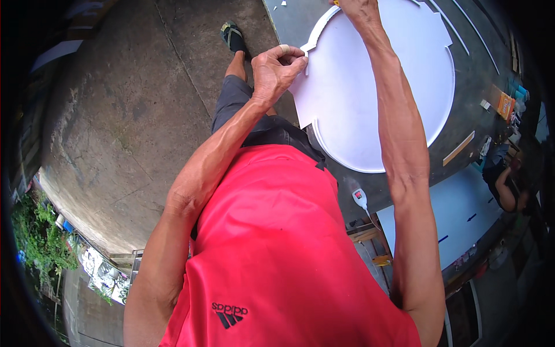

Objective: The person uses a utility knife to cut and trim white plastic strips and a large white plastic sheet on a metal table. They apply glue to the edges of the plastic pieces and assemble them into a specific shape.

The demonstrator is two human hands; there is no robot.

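Note:
A large white sheet (347, 104), cut in a rounded outline with stepped notches, lies on the dark table. A narrow white strip (324, 28) stands along its curved left edge. My left hand (277, 69) is closed at the left rim, thumb and forefinger pinching the strip's near end; one finger wears a light bandage. At the top of the view my right hand (359, 14) is closed on a small yellow thing, beside the far part of that strip. The picture's edge cuts it off, so its kind does not show.
The dark table (462, 115) also bears loose white strips (451, 26), a wooden strip (458, 148), an orange packet (505, 106) and a white device with a cable (359, 198). A light blue panel (462, 202) lies at right, with another person (504, 179) beside it.

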